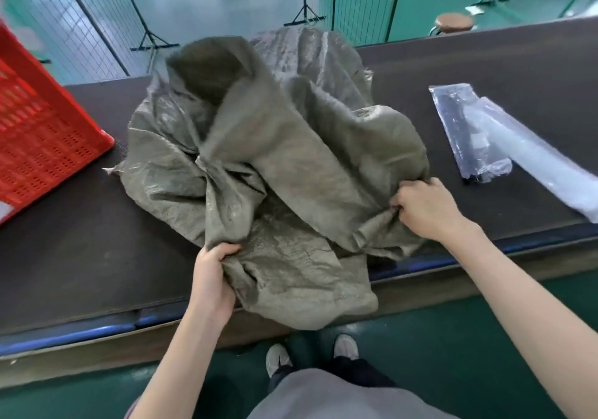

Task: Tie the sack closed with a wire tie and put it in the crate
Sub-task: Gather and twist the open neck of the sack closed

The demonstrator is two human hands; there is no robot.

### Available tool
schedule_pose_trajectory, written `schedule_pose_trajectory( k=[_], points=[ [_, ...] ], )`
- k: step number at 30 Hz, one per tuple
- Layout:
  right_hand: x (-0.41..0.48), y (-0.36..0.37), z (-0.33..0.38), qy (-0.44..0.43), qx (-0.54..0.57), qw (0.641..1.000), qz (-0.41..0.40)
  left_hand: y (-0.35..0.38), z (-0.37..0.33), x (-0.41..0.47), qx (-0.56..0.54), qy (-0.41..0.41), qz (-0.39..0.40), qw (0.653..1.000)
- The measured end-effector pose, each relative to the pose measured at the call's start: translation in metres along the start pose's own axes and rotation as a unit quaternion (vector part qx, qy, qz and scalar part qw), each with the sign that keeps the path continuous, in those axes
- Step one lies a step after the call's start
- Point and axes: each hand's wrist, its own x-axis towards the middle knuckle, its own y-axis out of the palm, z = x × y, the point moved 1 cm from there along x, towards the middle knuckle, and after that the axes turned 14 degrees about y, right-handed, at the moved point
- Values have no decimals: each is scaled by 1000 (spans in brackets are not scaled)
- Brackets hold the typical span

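A crumpled grey-green woven sack (278,166) lies heaped in the middle of the dark table (64,247), with one corner hanging over the near edge. Its mouth gapes open at the far top. My left hand (215,276) is closed on a fold of the sack at the table's near edge. My right hand (427,208) grips the sack's right-hand edge. A red perforated plastic crate (42,140) stands tilted at the far left. On the right lie clear plastic bags (479,137); one holds dark ties, hard to make out.
The table has a blue front rim (97,331). Beyond its far edge run wire fence panels (97,30) on stands and a round stool (453,22) on the green floor. My feet (310,354) stand close to the table.
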Motion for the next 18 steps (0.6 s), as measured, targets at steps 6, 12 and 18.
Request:
schedule_pose_trajectory(
  k=[6, 12, 18],
  points=[
    [-5, 12, -25, 88, -1, 995, -48, 9, -3, 5, 21, 44, 7, 999],
    [-8, -35, 28, 48, 321, 920, -217, 6, 0, 5, 81, 85, 24, 993],
    [-6, -79, 99, -84, 438, 887, -116, 1, -2, 8, 101, 79, 33, 991]
  ],
)
